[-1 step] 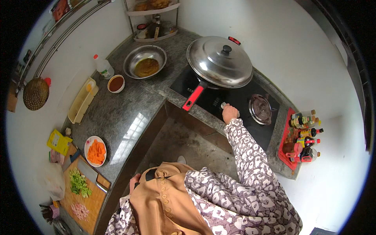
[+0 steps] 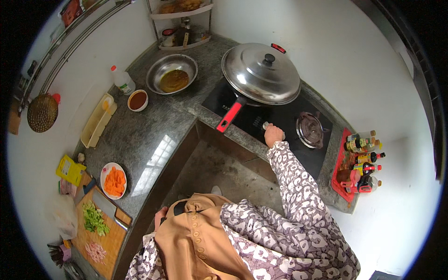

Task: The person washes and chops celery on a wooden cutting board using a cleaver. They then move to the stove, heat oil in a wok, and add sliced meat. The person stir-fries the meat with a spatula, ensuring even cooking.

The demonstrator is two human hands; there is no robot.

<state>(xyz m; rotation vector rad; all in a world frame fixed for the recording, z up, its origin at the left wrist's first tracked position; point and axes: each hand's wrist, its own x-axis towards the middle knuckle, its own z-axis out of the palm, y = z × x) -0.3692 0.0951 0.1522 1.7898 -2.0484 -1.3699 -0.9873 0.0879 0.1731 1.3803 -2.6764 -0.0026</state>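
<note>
My right hand (image 2: 273, 135) has its fingers curled on a silver knob (image 2: 265, 125) at the front of the black gas hob (image 2: 317, 161). A steel wok with a domed lid (image 2: 259, 70) sits on the left burner, its red handle (image 2: 230, 115) reaching toward me, left of that hand. The right burner (image 2: 309, 129) holds no pan. My left hand (image 2: 160, 214) is mostly hidden beside the tan apron (image 2: 191, 238); its fingers cannot be made out.
Left counter: steel bowl (image 2: 171, 72), sauce bowl (image 2: 138, 100), carrot plate (image 2: 114, 182), board (image 2: 101, 252) with cleaver (image 2: 103, 204) and chopped vegetables, bottle (image 2: 123, 79), beige holder (image 2: 95, 123). Right: red tray (image 2: 339, 186) of several bottles. Back: corner rack (image 2: 182, 11). Left wall: hanging skimmer (image 2: 43, 113).
</note>
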